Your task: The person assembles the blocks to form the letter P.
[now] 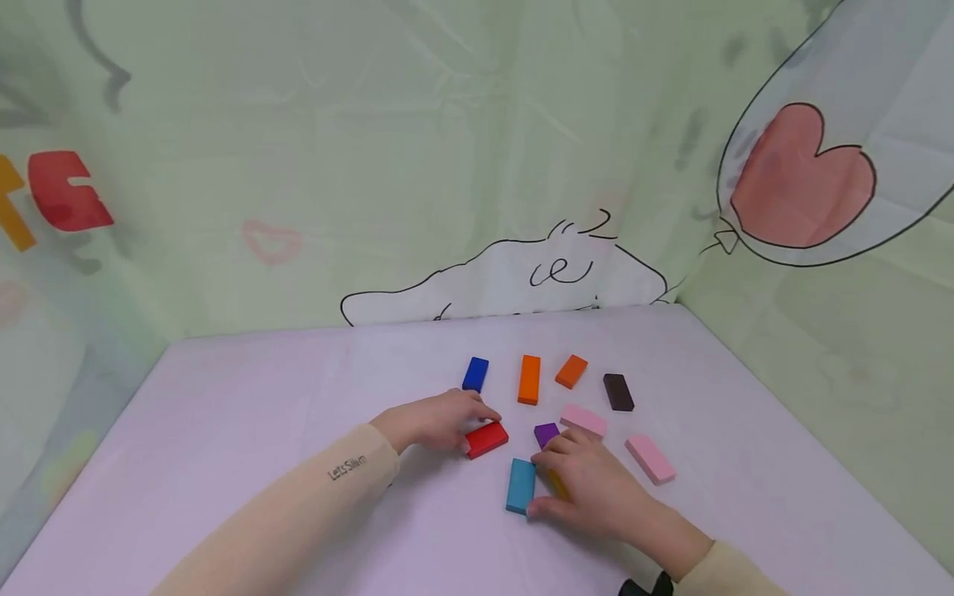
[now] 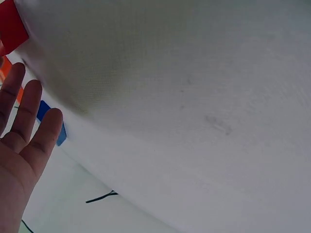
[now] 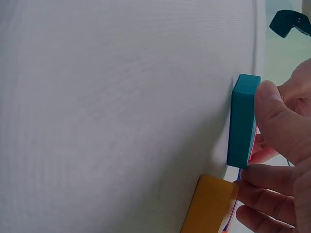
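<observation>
My left hand (image 1: 440, 418) pinches a red block (image 1: 488, 439) by its ends between thumb and index finger. The left wrist view shows its other fingers (image 2: 43, 136) spread out, with the red block (image 2: 12, 29) at the upper left corner. My right hand (image 1: 596, 488) grips a light blue block (image 1: 521, 485) lengthwise, thumb at its near end and index finger at its far end. In the right wrist view the light blue block (image 3: 243, 121) lies beside a yellow block (image 3: 209, 206), close to the other fingertips. A purple block (image 1: 546, 433) is partly covered by the right hand.
Behind the hands lie a dark blue block (image 1: 475, 374), an orange block (image 1: 529, 380), a shorter orange block (image 1: 571, 372) and a dark brown block (image 1: 619, 392). Two pink blocks sit right of centre, one farther back (image 1: 584, 420), the other nearer (image 1: 651, 459). Printed cloth walls (image 1: 417, 165) enclose the pale table (image 1: 261, 397).
</observation>
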Available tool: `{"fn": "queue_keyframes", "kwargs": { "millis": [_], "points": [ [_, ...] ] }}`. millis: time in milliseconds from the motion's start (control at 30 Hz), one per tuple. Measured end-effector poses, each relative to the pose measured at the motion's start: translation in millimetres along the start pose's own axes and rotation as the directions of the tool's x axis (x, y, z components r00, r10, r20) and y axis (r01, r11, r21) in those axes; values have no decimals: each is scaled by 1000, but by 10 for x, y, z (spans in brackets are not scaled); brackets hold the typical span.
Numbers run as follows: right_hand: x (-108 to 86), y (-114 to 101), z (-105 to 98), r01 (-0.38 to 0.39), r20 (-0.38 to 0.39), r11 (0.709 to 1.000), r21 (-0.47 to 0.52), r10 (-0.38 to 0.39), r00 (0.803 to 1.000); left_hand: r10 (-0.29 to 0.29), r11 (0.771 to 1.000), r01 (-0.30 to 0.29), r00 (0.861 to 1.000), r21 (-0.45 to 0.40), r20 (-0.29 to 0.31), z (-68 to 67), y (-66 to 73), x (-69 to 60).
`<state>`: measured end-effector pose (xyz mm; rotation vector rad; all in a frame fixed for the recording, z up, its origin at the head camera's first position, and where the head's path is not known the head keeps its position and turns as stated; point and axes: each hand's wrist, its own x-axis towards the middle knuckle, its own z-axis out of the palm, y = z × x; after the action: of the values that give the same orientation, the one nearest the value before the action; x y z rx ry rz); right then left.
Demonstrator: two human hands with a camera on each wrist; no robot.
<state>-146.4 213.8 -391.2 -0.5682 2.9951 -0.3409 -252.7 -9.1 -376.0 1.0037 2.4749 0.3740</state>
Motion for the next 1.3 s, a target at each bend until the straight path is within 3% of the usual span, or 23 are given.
{"fn": "queue_keyframes", "kwargs": {
  "millis": [300, 467, 833, 1300],
  "points": [
    [-4, -50, 1, 61, -41, 997, -51, -63, 997, -25, 1000, 25, 999, -1, -33, 42, -16, 1],
    [39, -90, 7, 53, -11, 998, -21, -53, 999, -71, 997, 71, 995, -6, -76, 84, 3, 26],
    [130, -213, 40, 64, 38, 997, 42, -66, 997, -155, 987, 163, 963, 16, -222, 191, 91, 83],
    [153, -249, 54, 32, 41, 997, 72, -35, 999, -207, 975, 186, 960, -120, -191, 150, 61, 67]
  ]
}}
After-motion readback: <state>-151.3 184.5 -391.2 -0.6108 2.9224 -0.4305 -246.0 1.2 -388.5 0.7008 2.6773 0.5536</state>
